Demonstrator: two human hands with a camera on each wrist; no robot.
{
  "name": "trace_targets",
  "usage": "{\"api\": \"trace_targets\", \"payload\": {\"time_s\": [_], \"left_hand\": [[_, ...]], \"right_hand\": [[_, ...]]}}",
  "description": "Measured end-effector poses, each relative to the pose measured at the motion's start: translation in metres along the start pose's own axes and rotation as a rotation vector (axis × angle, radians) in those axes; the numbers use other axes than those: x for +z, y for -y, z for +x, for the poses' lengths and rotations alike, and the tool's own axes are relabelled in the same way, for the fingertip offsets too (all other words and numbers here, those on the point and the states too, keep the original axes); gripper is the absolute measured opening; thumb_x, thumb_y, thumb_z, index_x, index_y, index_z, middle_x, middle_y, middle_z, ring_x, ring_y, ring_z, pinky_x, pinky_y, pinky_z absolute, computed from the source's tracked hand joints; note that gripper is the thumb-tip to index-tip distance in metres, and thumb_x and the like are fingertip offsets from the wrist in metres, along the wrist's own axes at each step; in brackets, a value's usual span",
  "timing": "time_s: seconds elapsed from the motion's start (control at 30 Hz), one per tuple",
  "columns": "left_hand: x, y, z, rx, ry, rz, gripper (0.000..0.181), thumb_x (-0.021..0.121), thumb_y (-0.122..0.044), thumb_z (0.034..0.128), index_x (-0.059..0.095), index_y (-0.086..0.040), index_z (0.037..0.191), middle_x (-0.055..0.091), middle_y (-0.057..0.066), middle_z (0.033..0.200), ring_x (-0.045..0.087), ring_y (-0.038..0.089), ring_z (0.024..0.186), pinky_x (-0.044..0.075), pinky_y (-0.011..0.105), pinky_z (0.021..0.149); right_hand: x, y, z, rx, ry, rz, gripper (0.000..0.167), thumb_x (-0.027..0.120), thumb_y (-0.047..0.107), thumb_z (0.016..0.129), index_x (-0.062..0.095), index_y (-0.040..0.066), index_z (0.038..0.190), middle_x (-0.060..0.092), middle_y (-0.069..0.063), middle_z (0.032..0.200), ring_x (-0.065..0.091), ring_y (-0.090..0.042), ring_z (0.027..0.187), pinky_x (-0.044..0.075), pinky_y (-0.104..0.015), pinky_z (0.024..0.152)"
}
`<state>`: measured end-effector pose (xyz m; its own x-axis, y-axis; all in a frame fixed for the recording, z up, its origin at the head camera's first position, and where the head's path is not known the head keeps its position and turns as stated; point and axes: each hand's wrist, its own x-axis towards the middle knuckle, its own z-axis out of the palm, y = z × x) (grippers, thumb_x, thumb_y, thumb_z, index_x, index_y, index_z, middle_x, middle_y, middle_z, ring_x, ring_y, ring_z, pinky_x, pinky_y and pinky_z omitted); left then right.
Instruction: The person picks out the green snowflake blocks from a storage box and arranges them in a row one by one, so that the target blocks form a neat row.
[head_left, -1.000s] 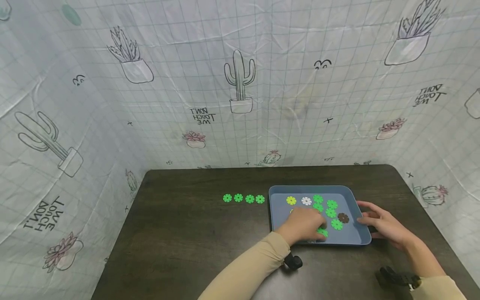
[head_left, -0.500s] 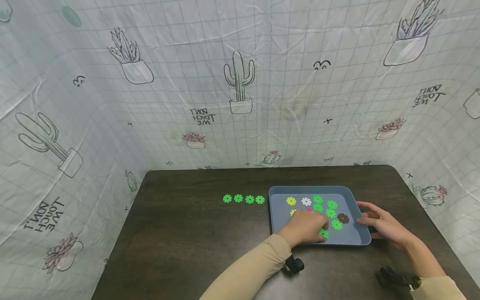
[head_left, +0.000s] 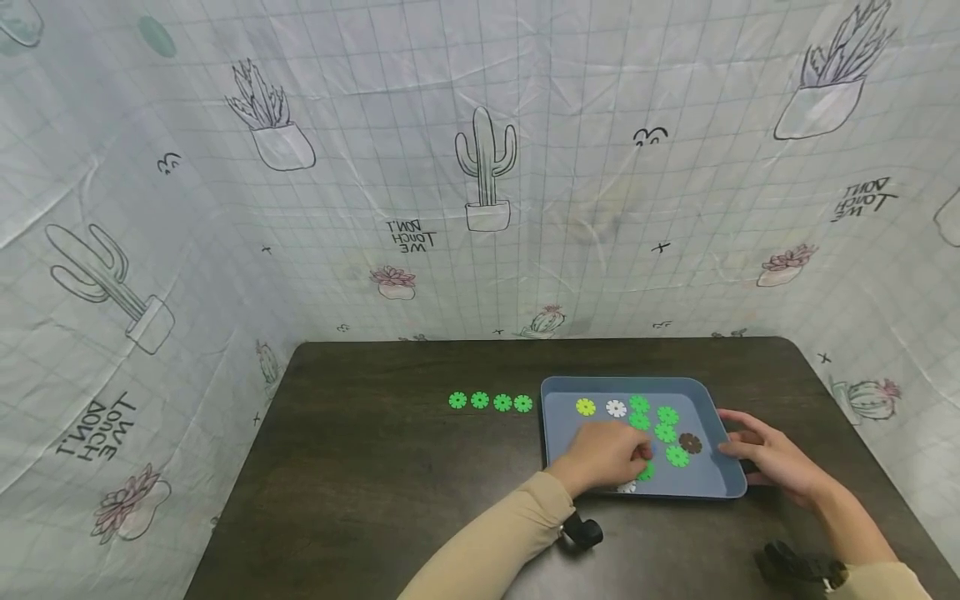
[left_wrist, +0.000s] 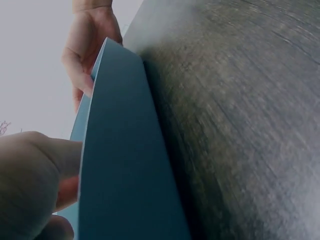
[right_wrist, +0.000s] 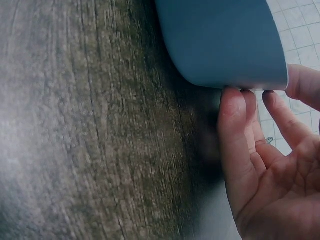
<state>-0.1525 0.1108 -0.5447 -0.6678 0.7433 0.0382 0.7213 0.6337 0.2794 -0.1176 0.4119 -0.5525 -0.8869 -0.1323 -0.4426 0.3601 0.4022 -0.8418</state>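
Lying nearest us, along the bottom of the head view, are a tan left sleeve (head_left: 487, 537) at the centre and a tan right sleeve (head_left: 877, 581) in the corner, a black device (head_left: 581, 532) beside the left wrist. Just right of centre, lower down, we find the left hand (head_left: 603, 454) over the near part of a blue-grey tray (head_left: 708, 483), fingers curled downward; we cannot tell whether they hold a piece. Partly covered beside it lie a notched white disc (head_left: 627, 487) and a green disc (head_left: 645, 472). At the tray's right side, the right hand (head_left: 776, 454) grips the edge; the right wrist view shows us fingertips on the outer wall and another digit at the rim. Deeper in the tray we see a brown disc (head_left: 690, 442), five more green discs (head_left: 665, 432), another white disc (head_left: 616, 408) and a yellow disc (head_left: 585, 407). Left of the tray, four green discs form a row (head_left: 502, 402) on the dark table (head_left: 360, 450). Behind hangs a cactus-print cloth (head_left: 337, 208).
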Motion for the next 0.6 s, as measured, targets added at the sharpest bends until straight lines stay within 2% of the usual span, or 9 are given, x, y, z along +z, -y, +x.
{"api": "trace_targets", "payload": {"time_s": [0.2, 0.47, 0.6], "left_hand": [[-0.002, 0.009, -0.004, -0.049, -0.060, -0.056, 0.010, 0.072, -0.027, 0.0957, 0.077, -0.034, 0.102, 0.067, -0.027, 0.088, 0.047, -0.014, 0.066, 0.036, 0.012, 0.052], [-0.017, 0.023, -0.008, -0.110, -0.151, -0.169, 0.005, 0.074, -0.027, 0.0951, 0.076, -0.031, 0.098, 0.068, -0.025, 0.084, 0.047, -0.015, 0.066, 0.036, 0.011, 0.056], [-0.023, 0.031, -0.011, -0.155, -0.181, -0.195, 0.005, 0.074, -0.027, 0.0932, 0.076, -0.030, 0.096, 0.067, -0.025, 0.082, 0.046, -0.016, 0.064, 0.036, 0.010, 0.056]], "right_hand": [[0.000, -0.002, 0.000, -0.003, 0.004, 0.003, 0.075, 0.061, 0.023, 0.106, 0.016, 0.000, 0.162, 0.043, -0.040, 0.144, 0.068, -0.024, 0.105, 0.057, -0.055, 0.085], [-0.001, -0.002, 0.001, 0.006, 0.005, 0.006, 0.075, 0.061, 0.023, 0.107, 0.015, 0.000, 0.162, 0.045, -0.038, 0.142, 0.067, -0.024, 0.104, 0.057, -0.056, 0.085], [0.000, -0.003, 0.002, 0.005, 0.002, 0.003, 0.076, 0.061, 0.023, 0.106, 0.015, 0.000, 0.162, 0.046, -0.038, 0.141, 0.067, -0.023, 0.104, 0.057, -0.056, 0.085]]}}
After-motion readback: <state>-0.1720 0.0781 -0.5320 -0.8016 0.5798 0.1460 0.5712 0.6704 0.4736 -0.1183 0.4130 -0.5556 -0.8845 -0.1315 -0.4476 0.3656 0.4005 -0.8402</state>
